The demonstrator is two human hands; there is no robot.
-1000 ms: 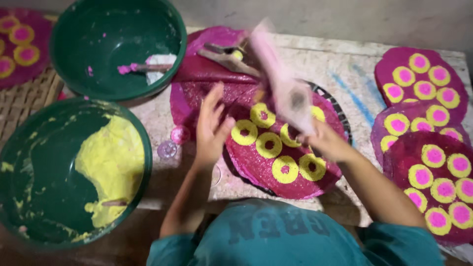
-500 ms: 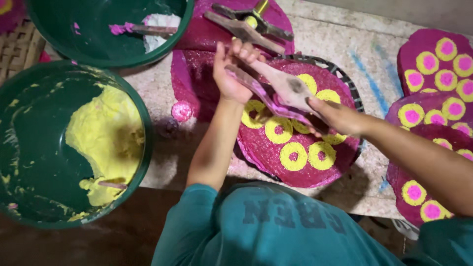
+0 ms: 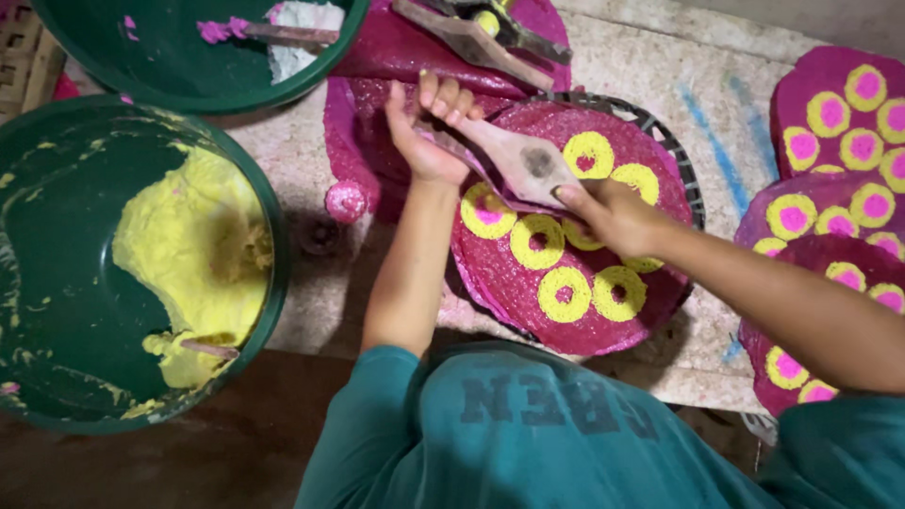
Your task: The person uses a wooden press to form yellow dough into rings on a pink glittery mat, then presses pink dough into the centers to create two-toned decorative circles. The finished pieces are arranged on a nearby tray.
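A round magenta disc (image 3: 528, 292) with several yellow rings (image 3: 619, 292) lies on a dark grid tray (image 3: 674, 155) in front of me. Just above it is a flat wooden press tool (image 3: 526, 162), held at both ends. My left hand (image 3: 424, 141) grips its upper-left end with fingers curled over it. My right hand (image 3: 613, 215) holds the lower-right end, resting over the rings. My teal shirt fills the bottom of the view.
A green basin (image 3: 273, 226) with yellow paste (image 3: 189, 245) and a stick sits at left. A second green basin (image 3: 170, 57) with a pink-tipped stick stands behind it. Another wooden tool (image 3: 471, 38) lies at the top; finished ringed discs (image 3: 839, 113) are stacked right. A small pink lump (image 3: 346, 201) rests beside the tray.
The wooden tool came down from a raised, blurred swing to just over the disc. My left hand left the disc surface and took hold of the tool's far end.
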